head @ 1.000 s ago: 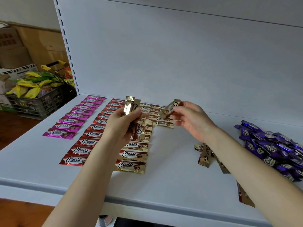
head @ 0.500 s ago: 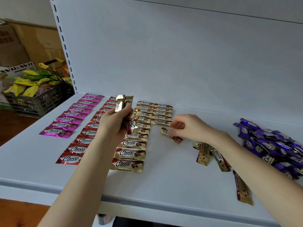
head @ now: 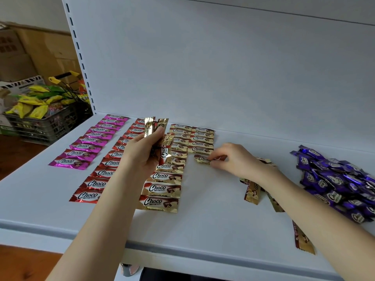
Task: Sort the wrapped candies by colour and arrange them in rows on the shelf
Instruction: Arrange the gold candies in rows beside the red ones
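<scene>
Gold foil-wrapped candy (head: 201, 159) now lies on the white metal shelf (head: 213, 211) just under the second gold row (head: 201, 138), straighter than half a second ago. The right hand (head: 235, 159) pinches its end. The left hand (head: 142, 157) still grips a bunch of gold candies (head: 150, 126) upright.

One camera here, riding on the person's head, tipped forward and down onto the pale flat metal shelf (head: 203, 224). It's close in: two bare arms (head: 97, 230) run up from the bottom edge, with the left hand (head: 142, 157) and right hand (head: 233, 159) near mid-frame. The white back panel (head: 223, 67) fills the top half. The wide lens also catches the dark slatted plastic crate (head: 40, 126) beyond the shelf's left upright.
</scene>
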Demonstrator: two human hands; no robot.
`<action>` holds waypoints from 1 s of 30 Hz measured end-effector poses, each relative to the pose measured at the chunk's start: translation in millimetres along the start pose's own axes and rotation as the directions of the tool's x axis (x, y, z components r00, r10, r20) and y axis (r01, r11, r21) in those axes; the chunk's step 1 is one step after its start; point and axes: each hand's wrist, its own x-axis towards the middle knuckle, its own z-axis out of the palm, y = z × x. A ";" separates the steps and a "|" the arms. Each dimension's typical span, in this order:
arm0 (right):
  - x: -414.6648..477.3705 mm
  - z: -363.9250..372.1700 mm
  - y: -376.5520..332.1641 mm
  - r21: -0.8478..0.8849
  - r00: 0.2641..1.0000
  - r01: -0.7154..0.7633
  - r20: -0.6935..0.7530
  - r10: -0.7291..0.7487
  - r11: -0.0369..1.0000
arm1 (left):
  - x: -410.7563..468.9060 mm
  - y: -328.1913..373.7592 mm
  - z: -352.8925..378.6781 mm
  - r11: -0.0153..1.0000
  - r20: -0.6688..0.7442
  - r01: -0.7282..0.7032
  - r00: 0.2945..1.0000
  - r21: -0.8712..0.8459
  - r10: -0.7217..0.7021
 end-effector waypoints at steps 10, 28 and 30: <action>6.7 5.4 -8.9 0.007 0.999 0.051 -0.018 -0.051 0.999 | -5.9 0.5 5.7 0.999 -0.037 -0.029 0.999 -0.012 0.029; 10.3 9.2 -2.5 0.024 0.997 0.015 -0.073 -0.013 1.000 | -4.9 1.3 4.6 1.000 -0.009 0.000 1.000 -0.013 0.000; 10.4 8.9 -1.0 0.018 0.998 0.013 -0.068 -0.012 1.000 | -3.9 1.9 4.1 0.999 -0.013 0.009 1.000 -0.044 -0.010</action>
